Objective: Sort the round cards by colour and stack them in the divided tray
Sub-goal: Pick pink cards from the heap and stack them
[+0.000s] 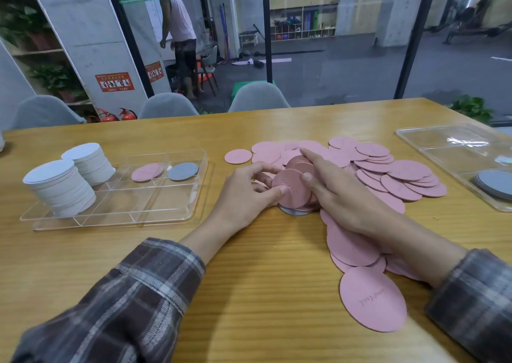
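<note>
At frame centre: pink card stack (292,186) on edge on tabletop (249,279).
Left hand (246,193): clamped on stack.
Right hand (340,193): gripping same stack.
Frame left: divided tray (124,204), white stacks (59,188).

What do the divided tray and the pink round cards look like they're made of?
Divided tray: clear, glossy hard plastic, probably acrylic; the table shows through it. Pink round cards: thin, matte, likely stiff paperboard; no glare, faint stamped lettering.
</note>
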`<state>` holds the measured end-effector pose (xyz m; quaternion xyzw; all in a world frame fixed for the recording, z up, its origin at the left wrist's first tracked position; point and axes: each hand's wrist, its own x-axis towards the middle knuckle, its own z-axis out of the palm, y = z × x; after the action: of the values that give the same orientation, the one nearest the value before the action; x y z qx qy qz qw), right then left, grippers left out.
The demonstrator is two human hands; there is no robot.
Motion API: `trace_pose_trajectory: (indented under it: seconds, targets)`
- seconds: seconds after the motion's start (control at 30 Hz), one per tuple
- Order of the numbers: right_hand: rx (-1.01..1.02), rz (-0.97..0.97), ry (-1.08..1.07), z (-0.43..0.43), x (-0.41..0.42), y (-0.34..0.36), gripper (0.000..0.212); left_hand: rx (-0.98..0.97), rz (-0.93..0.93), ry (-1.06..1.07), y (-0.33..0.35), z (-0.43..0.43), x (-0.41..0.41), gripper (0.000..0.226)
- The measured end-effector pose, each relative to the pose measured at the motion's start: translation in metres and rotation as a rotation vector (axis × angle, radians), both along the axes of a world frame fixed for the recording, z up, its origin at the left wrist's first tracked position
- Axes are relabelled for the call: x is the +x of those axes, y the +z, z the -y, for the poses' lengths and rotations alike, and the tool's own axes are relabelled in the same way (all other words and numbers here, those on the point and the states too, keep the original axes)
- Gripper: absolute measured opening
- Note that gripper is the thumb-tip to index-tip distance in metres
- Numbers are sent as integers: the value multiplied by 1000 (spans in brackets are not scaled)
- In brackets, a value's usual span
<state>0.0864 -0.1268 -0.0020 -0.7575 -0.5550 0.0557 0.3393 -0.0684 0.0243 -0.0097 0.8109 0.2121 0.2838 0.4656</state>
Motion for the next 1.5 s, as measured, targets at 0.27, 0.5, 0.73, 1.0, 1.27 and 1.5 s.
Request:
trace_pose_trajectory:
  seconds: [0.27, 0.5, 0.73, 1.0, 1.27, 1.5]
  targets:
    - [-38, 70, 12, -1, -6, 1, 69, 28, 22, 101, 2, 6, 4, 26]
    - [-27, 37, -6, 1, -4, -1, 65, 249, -7, 142, 6, -7, -3, 13]
    - [-65, 39, 13, 3, -3, 0, 66, 427, -413, 169, 1, -25, -14, 47]
    - [-46, -4, -22, 2, 0, -2, 64, 306, -239, 159, 9, -25, -15, 30]
    - [-49, -47, -66, 0, 1, -1, 65, 115, -116, -23, 20, -34, -23, 17]
    - [-54, -39, 1, 1, -5, -1, 62, 121, -8, 33, 7, -16, -8, 12]
